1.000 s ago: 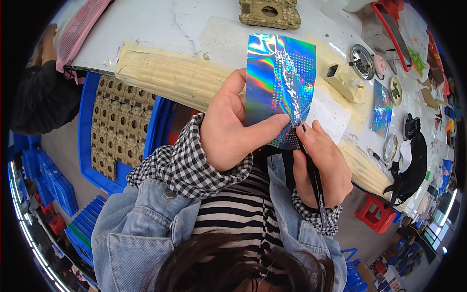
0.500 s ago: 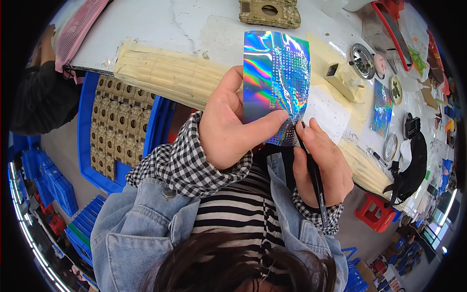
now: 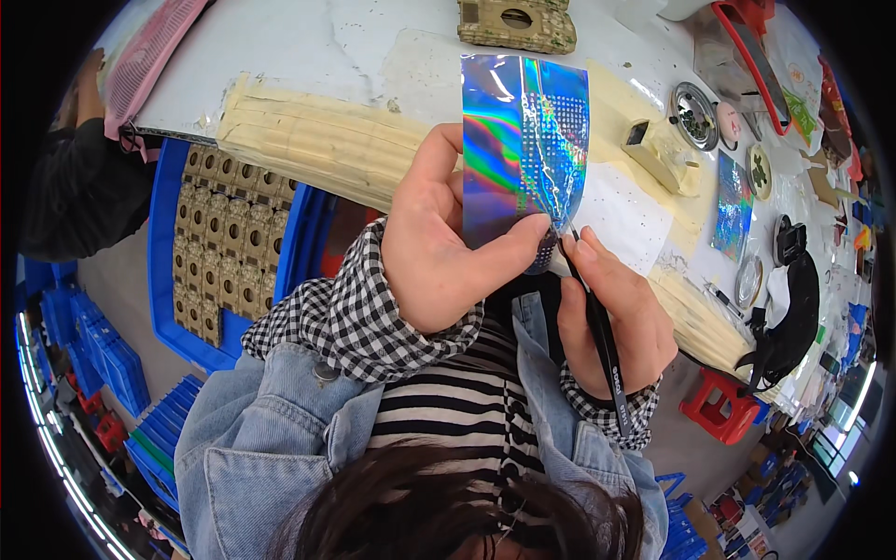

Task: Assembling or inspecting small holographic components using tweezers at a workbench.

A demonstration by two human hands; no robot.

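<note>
A shiny blue holographic sheet (image 3: 495, 140) with rows of tiny stickers or cut-outs is pinched in my left hand (image 3: 434, 243), thumb on its front near the lower edge. Black tweezers (image 3: 600, 327) lie in my right hand (image 3: 621, 313), gripped between thumb and fingers. Their tips meet the sheet's creased lower right part, close to my left thumb. Whether the tips hold a piece is too small to tell. Beneath and to the right of the sheet, white paper (image 3: 630, 215) with tiny specks lies on the table.
A camouflage-patterned moulded case (image 3: 518, 23) lies at the far edge. On the right are a round metal tin (image 3: 694, 117), a small yellowish block (image 3: 661, 154), and another holographic sheet (image 3: 733, 205). A blue crate (image 3: 233, 353) of similar cases stands left; a co-worker's dark sleeve (image 3: 93, 196) is beyond it.
The sheet and my left hand have shifted slightly left, and the sheet's reflections differ. The tweezers remain at its lower right part.
</note>
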